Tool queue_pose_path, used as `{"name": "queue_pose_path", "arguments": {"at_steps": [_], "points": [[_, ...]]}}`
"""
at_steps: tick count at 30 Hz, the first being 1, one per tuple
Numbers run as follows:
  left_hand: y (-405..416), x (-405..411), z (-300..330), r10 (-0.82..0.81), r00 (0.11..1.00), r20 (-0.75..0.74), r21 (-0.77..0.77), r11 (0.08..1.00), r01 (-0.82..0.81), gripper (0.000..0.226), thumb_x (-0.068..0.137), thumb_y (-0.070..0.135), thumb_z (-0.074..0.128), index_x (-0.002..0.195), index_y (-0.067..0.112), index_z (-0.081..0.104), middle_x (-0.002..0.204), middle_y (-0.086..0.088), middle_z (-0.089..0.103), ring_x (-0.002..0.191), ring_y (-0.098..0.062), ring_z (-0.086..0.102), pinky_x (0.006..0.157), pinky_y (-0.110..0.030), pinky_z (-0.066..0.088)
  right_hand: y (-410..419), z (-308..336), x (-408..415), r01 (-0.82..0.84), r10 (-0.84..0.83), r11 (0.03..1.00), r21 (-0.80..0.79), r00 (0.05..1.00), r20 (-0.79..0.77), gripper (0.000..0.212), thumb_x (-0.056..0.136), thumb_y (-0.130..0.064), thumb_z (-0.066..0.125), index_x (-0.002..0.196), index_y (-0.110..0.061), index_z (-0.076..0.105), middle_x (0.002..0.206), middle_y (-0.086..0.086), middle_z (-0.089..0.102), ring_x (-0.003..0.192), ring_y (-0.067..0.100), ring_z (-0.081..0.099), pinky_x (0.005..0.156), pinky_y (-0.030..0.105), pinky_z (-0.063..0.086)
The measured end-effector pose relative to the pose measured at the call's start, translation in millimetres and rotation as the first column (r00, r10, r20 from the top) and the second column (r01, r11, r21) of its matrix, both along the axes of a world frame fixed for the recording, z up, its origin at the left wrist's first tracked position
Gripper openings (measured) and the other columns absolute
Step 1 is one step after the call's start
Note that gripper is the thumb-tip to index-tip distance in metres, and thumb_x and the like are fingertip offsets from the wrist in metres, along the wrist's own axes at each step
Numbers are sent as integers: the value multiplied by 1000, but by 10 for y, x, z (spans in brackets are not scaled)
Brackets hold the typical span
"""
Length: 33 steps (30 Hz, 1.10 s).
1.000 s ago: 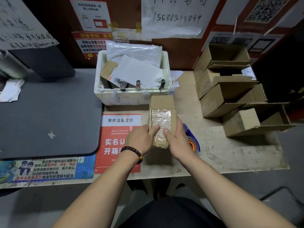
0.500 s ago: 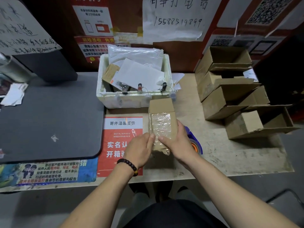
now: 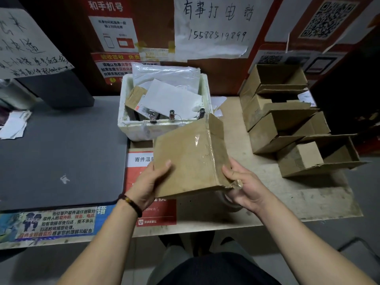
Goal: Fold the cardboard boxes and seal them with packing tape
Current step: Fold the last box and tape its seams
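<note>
Taped cardboard box [image 3: 186,159] held tilted above the surface [image 3: 287,194] – left hand [image 3: 147,183] grip on its near-left corner, thumb on top; right hand [image 3: 244,188] grip on the near-right corner by a loose tape end. Open boxes [image 3: 287,124] stacked at right; foam bin [image 3: 135,128] just behind

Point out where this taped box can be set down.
Bare wood lies between the right hand and the stacked open boxes. The grey mat on the left is bare too. Around the foam bin it is crowded.
</note>
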<state>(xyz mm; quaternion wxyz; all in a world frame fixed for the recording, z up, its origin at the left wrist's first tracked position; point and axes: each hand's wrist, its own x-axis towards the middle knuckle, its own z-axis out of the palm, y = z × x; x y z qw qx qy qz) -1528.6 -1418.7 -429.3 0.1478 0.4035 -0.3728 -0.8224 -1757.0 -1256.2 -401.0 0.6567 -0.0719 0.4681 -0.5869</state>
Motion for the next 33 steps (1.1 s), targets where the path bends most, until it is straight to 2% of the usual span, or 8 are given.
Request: {"name": "queue_pose_path", "arguments": {"at_steps": [2, 4, 7, 9, 15, 23, 29, 33], "points": [[2, 46, 21, 13, 999, -51, 59, 998, -10, 84, 72, 35, 90, 144, 13, 53, 138, -12, 65, 125, -31, 64, 100, -49, 56, 3, -16, -26, -52, 52, 999, 3, 997, 49, 64, 86, -11, 76, 146, -16, 55, 144, 15, 60, 122, 26, 65, 98, 32, 56], [-7, 63, -3, 55, 998, -13, -13, 998, -55, 65, 84, 22, 81, 142, 12, 53, 135, -12, 67, 119, -29, 68, 90, -40, 61, -25, 0, -36, -157, 165, 986, 58, 971, -171, 61, 94, -14, 69, 151, -20, 46, 147, 7, 58, 127, 22, 62, 100, 30, 54], [-34, 61, 13, 96, 994, 59, -166, 982, -85, 58, 85, 18, 74, 140, 14, 54, 130, -6, 71, 118, -26, 69, 88, -34, 61, -96, 0, -102, -172, 321, 947, 271, 542, -777, 61, 98, -26, 68, 153, -32, 41, 152, -10, 37, 137, 11, 44, 115, 33, 41], [-10, 32, 25, 82, 990, 111, -306, 951, -45, 61, 85, 21, 75, 141, 17, 52, 129, -1, 70, 120, -22, 67, 96, -35, 58, -146, -19, -121, -177, 302, 952, 249, 420, -856, 43, 101, -26, 62, 144, -28, 55, 142, -11, 45, 131, 6, 48, 117, 34, 39], [98, -96, 71, -16, 971, 238, -512, 848, 140, 69, 93, 19, 75, 151, 33, 40, 133, 22, 64, 125, -4, 61, 108, -37, 48, -273, -4, -59, 7, 294, 954, 300, 177, -939, 21, 100, -53, 54, 91, -34, 51, 94, -12, 57, 88, 7, 55, 67, 22, 41], [113, -127, 81, -22, 952, 306, -496, 849, 179, 80, 81, 44, 77, 151, 41, 38, 135, 21, 64, 125, -7, 62, 111, -46, 48, -368, -57, -301, 35, 212, 956, 291, 607, -766, 42, 97, -45, 66, 73, -13, 52, 74, 11, 61, 75, 40, 71, 64, 56, 63], [105, -199, 47, -12, 944, 331, -505, 842, 188, 76, 80, 50, 75, 148, 44, 41, 133, 23, 64, 124, -7, 62, 109, -46, 49, -415, -149, -268, -41, 316, 930, 364, 592, -741, 42, 91, -60, 67, 93, -20, 79, 90, -5, 79, 88, 14, 76, 82, 43, 62], [55, -182, -4, 42, 952, 302, -470, 876, 111, 68, 88, 31, 77, 148, 36, 45, 134, 17, 66, 123, -8, 63, 110, -46, 49, -414, -183, -245, -140, 356, 930, 340, 578, -734, 42, 83, -48, 79, 108, -16, 69, 108, 9, 75, 103, 25, 72, 91, 46, 59]]}}
